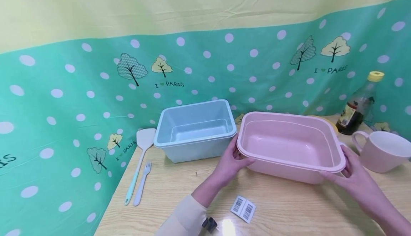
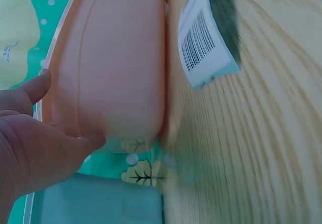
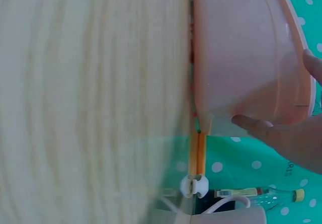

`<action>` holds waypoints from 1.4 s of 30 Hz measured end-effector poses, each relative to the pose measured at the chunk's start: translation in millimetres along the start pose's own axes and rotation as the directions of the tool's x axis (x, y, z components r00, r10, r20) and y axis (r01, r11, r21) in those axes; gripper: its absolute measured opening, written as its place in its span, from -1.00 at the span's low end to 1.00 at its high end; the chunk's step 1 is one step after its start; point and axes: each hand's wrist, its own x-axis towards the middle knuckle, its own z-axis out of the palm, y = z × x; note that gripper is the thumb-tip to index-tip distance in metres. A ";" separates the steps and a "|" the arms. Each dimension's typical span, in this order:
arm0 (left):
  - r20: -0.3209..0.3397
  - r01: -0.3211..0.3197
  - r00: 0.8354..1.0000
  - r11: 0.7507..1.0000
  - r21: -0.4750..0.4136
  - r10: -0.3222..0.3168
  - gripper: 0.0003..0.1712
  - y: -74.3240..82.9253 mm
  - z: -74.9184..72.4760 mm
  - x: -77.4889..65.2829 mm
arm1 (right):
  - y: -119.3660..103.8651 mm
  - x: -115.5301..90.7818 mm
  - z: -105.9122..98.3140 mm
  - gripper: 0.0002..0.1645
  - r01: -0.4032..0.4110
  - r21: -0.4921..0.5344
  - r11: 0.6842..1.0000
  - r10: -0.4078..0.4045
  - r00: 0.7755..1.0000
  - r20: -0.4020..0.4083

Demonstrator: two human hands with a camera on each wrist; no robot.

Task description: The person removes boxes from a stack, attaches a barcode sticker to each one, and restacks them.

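Note:
Both my hands hold a pink plastic basin (image 1: 285,173) by its ends. My left hand (image 1: 229,162) grips the left front corner, its thumb (image 2: 43,83) or a finger near the rim. The right hand (image 1: 351,173) grips the right end, with the thumb on the front wall just below the rim. Nothing shows inside the basin. Whether its base touches the table I cannot tell for sure. Close beside the left hand stands a light blue basin (image 1: 196,150). A folded white barcode label (image 1: 243,209) lies on the table in front.
A white spatula (image 1: 144,139) and a pale fork (image 1: 143,184) lie at the left. To the right stand a pale pink mug (image 1: 383,154) and a dark sauce bottle (image 1: 354,109) with a yellow cap. Something yellow (image 1: 334,125) shows behind the pink basin. A patterned curtain (image 1: 199,64) hangs behind.

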 end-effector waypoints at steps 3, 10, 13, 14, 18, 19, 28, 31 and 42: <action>-0.003 0.020 1.000 0.997 0.075 -0.020 0.14 -0.5 -7.5 -4.8 | -6.0 -0.6 -1.5 0.23 -0.055 -0.007 0.998 0.054 0.998 -0.022; 0.005 0.043 0.999 0.991 0.124 -0.044 -0.02 -2.3 -24.6 -18.7 | -32.8 -7.5 -5.0 -0.19 -0.131 -0.022 0.991 0.108 0.892 -0.440; 0.011 0.029 0.999 0.992 0.126 -0.031 -0.13 -2.5 -31.2 -25.0 | -52.7 -8.4 2.4 -0.49 -0.015 -0.016 1.000 0.001 0.775 -0.632; 0.013 0.029 0.999 0.991 0.128 -0.030 -0.16 -2.4 -33.2 -27.2 | -58.1 -8.6 5.7 -0.58 0.071 -0.027 0.997 -0.071 0.741 -0.668; 0.016 0.025 0.999 0.987 0.156 -0.028 -0.27 0.6 -39.6 -36.5 | -70.3 -10.1 19.9 -0.76 0.493 -0.082 0.866 -0.426 0.643 -0.637; 0.015 0.029 0.999 0.986 0.166 -0.032 -0.28 1.5 -41.0 -38.9 | -72.3 -10.0 23.8 -0.78 0.570 -0.072 0.819 -0.490 0.628 -0.605; 0.010 0.053 0.998 0.973 0.225 -0.056 -0.38 10.8 -50.4 -58.2 | -86.7 -6.3 55.1 -0.67 0.628 -0.124 0.768 -0.632 0.714 -0.300; 0.004 0.060 0.998 0.969 0.238 -0.063 -0.41 14.9 -52.6 -64.7 | -87.3 -3.0 66.0 -0.56 0.580 -0.145 0.802 -0.598 0.778 -0.193; 0.018 0.109 0.993 0.962 0.249 -0.117 -0.45 18.1 -48.6 -89.6 | -79.6 6.0 112.1 -0.72 0.474 -0.012 0.880 -0.466 0.870 0.161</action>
